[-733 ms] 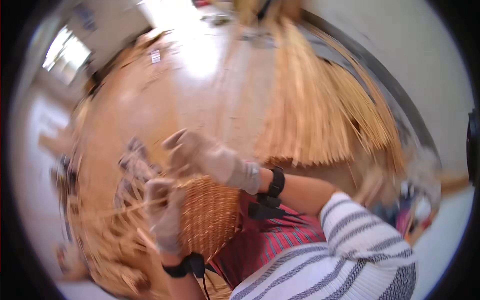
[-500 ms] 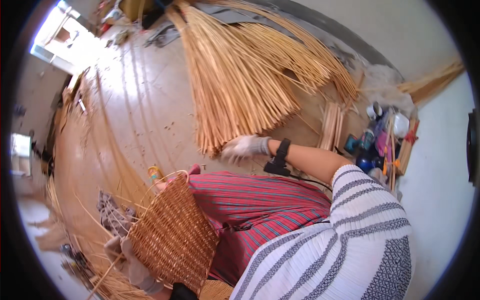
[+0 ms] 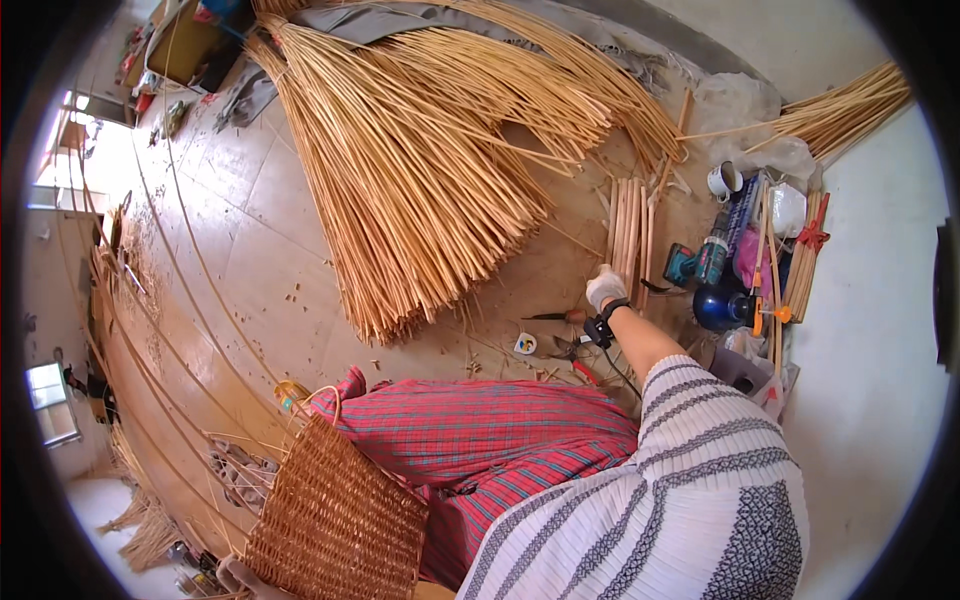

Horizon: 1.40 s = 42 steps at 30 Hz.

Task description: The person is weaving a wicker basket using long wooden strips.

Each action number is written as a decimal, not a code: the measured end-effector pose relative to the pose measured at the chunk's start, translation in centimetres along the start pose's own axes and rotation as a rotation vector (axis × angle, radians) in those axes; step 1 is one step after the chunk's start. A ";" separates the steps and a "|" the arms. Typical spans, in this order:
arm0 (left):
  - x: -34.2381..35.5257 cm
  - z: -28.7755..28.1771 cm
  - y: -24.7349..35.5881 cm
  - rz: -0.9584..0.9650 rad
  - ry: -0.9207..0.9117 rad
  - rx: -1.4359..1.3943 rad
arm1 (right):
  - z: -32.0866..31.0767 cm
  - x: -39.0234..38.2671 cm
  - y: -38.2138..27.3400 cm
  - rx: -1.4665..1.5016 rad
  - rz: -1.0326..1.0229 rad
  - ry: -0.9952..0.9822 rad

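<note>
1. Here's the reach: the right hand [image 3: 606, 287], white-gloved, is stretched out to the near ends of the short sticks [image 3: 627, 235] on the floor [image 3: 290, 305]. That looks like the step in hand, a fetch or a tidy among tools.
2. Its fingers appear bunched, but whether they have hold of anything, I cannot tell.
3. Over on the left, the left hand [image 3: 236, 578] sits at the lower edge of the woven basket [image 3: 340, 510], mostly cut off by the picture; its grip, too, I cannot tell.
4. The basket itself leans beside the red checked cloth [image 3: 480, 425] over the legs, tilted, its strand-fringed edge facing up-left, away from the body. Bottom cropped, so no call on its long axis.
5. Those sticks lie lengthwise, pointing away from the person.
6. The move calls for care, I'd judge: the knife [image 3: 573, 316] lies just beside that glove, and the basket wants steadying.
</note>
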<state>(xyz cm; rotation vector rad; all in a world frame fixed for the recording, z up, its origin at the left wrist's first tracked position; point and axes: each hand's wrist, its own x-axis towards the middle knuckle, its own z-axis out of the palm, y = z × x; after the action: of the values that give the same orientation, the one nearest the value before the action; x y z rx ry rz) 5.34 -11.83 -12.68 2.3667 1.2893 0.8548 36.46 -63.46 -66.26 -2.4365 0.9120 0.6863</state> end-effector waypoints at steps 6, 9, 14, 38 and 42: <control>0.8 0.7 1.2 0.026 -0.005 0.061 | -0.6 -0.3 -2.0 -0.046 0.053 -0.122; 1.3 0.8 1.6 0.037 -0.013 0.067 | 0.2 0.1 -1.5 -0.118 -0.026 -0.135; 1.4 0.9 1.0 0.040 -0.036 0.050 | 0.7 1.3 -0.7 -0.044 -0.021 -0.167; -3.2 0.5 -3.3 -0.081 0.029 -0.561 | -14.9 -51.8 -32.7 0.759 -1.767 -1.164; -3.9 -0.6 -3.2 0.193 0.090 -0.364 | -12.3 -62.7 -36.9 0.353 -1.976 -1.292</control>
<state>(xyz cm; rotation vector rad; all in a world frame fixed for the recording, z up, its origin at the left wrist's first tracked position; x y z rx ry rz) 1.28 -13.33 -15.27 2.2011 0.8545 1.1558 24.43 -15.65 -11.42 -0.9975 -1.4979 0.7495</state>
